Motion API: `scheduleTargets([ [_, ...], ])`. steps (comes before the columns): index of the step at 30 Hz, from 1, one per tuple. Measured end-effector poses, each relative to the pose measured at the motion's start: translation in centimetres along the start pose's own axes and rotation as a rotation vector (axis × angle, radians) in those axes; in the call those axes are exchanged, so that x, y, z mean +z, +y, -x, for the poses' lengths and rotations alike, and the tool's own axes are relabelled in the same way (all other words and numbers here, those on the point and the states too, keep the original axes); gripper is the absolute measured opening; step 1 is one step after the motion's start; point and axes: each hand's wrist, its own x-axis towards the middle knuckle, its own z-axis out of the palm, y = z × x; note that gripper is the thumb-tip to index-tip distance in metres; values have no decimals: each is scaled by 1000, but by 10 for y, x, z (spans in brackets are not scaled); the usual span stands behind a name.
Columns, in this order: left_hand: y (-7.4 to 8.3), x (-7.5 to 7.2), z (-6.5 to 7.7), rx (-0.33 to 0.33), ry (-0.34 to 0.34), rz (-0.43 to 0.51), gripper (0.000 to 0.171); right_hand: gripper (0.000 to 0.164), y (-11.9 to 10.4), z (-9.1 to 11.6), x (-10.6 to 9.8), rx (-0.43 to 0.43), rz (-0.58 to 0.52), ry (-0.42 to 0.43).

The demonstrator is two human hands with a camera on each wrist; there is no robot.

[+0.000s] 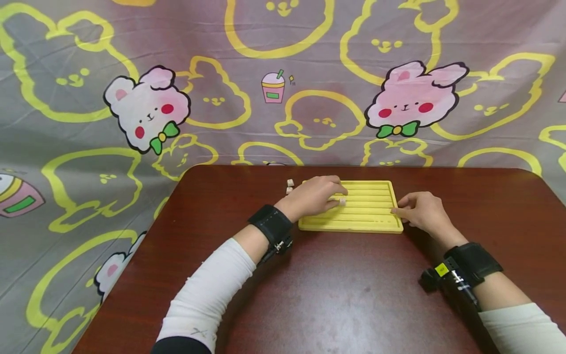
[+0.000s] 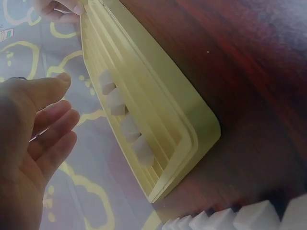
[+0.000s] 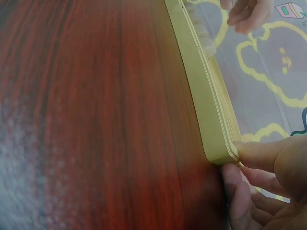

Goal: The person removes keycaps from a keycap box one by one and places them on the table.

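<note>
The surface (image 1: 336,290) is open in front of the yellow tray (image 1: 351,229). White cubes (image 1: 290,183) and the left hand (image 1: 316,194) obstruct its left end, the right hand (image 1: 422,211) its right.

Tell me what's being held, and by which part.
The right hand pinches the yellow tray by its right end; the left hand holds nothing.

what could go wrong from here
The left hand hangs low over the tray, so it might bump the tray cubes out of their row.

The right hand grips the tray's edge; a tug could jostle those cubes.

The loose cubes sit on the table close to the left hand, which might scatter them if it swings back.
</note>
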Motion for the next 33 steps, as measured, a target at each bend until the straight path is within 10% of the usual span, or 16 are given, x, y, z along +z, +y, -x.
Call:
scheduleTargets([
  [33, -7, 23, -28, -73, -79, 28, 24, 37, 2, -4, -1, 9, -1, -11],
])
